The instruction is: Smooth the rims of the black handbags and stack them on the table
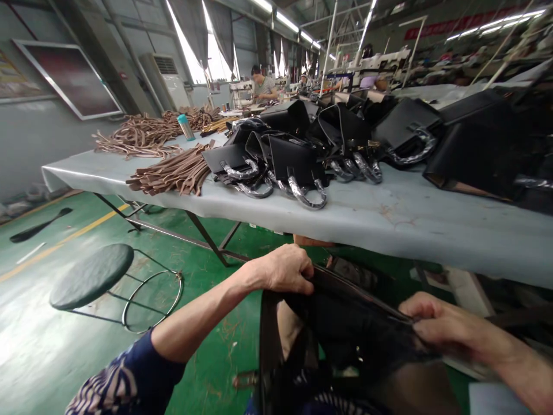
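A black leather handbag (pixel 345 340) lies in my lap, below the edge of the table (pixel 389 225). My left hand (pixel 287 268) is closed in a fist over the bag's upper rim on the left. My right hand (pixel 444 325) pinches the same rim at the right, fingers pressed together on the leather. The bag's lower part is in shadow and hard to read.
On the grey table lie several black handbags with plastic-wrapped handles (pixel 294 167), a bundle of brown leather strips (pixel 177 173), more strips (pixel 142 135) and a teal bottle (pixel 185 127). A round stool (pixel 90 276) stands on the green floor at left. A person (pixel 263 86) sits far behind.
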Tool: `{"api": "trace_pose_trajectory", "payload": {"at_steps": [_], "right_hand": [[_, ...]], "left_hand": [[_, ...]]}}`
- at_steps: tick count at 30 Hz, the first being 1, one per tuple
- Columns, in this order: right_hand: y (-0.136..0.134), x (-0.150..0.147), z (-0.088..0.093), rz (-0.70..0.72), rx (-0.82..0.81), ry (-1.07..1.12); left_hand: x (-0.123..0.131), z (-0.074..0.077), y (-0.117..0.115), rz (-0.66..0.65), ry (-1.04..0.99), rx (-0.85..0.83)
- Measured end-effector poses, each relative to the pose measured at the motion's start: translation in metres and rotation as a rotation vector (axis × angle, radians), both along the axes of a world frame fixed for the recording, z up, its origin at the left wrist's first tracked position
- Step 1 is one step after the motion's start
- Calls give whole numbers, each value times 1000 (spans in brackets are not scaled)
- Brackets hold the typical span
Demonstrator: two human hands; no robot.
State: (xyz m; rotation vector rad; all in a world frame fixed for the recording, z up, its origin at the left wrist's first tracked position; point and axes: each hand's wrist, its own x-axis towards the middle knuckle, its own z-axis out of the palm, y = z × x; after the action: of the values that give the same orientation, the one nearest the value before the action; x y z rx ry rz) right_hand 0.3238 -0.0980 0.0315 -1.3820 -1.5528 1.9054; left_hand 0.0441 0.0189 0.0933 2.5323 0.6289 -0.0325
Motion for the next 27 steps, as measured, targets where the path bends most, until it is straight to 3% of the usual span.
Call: {"api": "trace_pose_trajectory", "payload": {"at_steps": [3, 8, 10, 15, 19, 24, 27], "right_hand": [[9, -7, -6, -39, 21, -77], [8, -33, -5, -109, 304, -395], [8, -39, -4, -141, 389, -491], [26, -37, -10, -228, 556, -685], [41, -39, -20, -221, 674, -832], [39, -62, -19, -290, 536, -522], [39, -75, -16, -297, 473, -527]], "left_hand": [[-3, -10, -9, 159, 105, 59], [-14, -56, 2, 389, 110, -164], [-19, -66, 13, 464, 118, -186], [-12, -65, 35, 560, 169, -98], [3, -67, 35, 618, 220, 8], [7, -70, 29, 645, 277, 68], [5, -67, 29, 640, 289, 74]]}}
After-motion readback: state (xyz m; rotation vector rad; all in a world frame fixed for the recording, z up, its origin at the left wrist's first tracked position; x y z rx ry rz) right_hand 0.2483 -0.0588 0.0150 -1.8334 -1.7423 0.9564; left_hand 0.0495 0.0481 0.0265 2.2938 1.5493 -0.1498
